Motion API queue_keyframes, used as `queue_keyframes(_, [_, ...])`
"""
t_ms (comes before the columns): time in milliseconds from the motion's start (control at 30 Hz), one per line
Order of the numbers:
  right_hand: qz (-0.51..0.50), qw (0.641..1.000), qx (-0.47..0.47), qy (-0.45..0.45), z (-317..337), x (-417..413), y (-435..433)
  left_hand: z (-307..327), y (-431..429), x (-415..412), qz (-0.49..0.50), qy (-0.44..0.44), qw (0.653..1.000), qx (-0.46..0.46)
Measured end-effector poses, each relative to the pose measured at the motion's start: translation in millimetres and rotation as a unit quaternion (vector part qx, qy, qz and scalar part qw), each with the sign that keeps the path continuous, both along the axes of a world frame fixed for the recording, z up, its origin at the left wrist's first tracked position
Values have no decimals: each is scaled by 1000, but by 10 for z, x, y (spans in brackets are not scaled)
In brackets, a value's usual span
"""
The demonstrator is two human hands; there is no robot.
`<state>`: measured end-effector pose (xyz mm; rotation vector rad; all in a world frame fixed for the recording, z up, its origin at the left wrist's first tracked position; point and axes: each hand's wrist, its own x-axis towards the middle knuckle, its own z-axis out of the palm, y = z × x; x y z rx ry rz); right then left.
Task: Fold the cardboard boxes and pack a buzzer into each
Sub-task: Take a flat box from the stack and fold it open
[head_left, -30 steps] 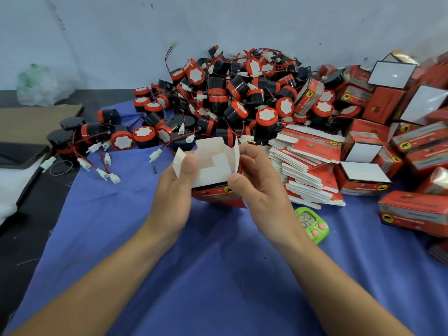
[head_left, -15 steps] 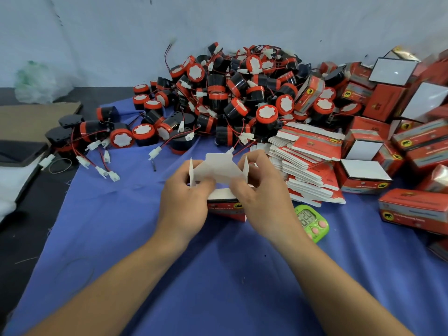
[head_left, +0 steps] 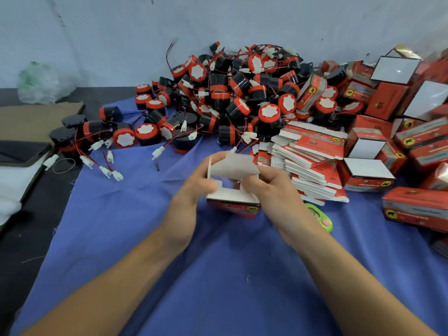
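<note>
A half-folded cardboard box [head_left: 231, 202] is held between both hands near the middle of the desk, over the blue cloth [head_left: 218, 275]. The left hand [head_left: 191, 195] grips its left side, fingers curled on the raised white flap [head_left: 232, 168]. The right hand [head_left: 274, 190] pinches the right side. The buzzers [head_left: 237, 98] are heaped toward the far edge, beyond the box.

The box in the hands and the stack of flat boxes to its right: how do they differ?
The box is opened into a hollow shape, white flaps raised; the stack of flat boxes lies pressed flat. The left hand and right hand hold the box; the stack of flat boxes rests untouched on the blue cloth. Both are red outside, white inside.
</note>
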<state>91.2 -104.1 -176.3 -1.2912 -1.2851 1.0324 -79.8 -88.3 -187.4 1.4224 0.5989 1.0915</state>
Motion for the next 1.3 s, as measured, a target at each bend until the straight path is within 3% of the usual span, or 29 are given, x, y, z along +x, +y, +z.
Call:
queue_keyframes(100, [1, 999, 2, 41, 2, 12, 15, 43, 43, -2, 27, -15, 998, -57])
queue_keyframes(200, [24, 990, 2, 136, 14, 1, 17, 42, 68, 36, 49, 29, 996, -68])
queue_keyframes(300, [26, 973, -21, 226, 33, 21, 25, 49, 81, 29, 48, 15, 996, -76])
queue_keyframes(433, [14, 965, -54, 257, 55, 4, 19, 59, 83, 14, 43, 13, 996, -82])
queue_keyframes(667, [-55, 972, -65, 218, 34, -77, 9, 51, 80, 20, 58, 57, 995, -59])
queue_keyframes(867, [38, 965, -109, 236, 125, 101, -4, 32, 66, -3, 58, -20, 995, -85])
queue_keyframes(1067, [134, 968, -94, 189, 150, 239, -19, 47, 102, -27, 51, -7, 996, -66])
queue_keyframes(1200, [134, 987, -44, 80, 143, 257, -15, 46, 52, -1, 48, 2, 998, -38])
queue_keyframes(1300, [119, 991, -11, 53, 88, 235, -9, 17, 54, -28, 53, 8, 998, -34])
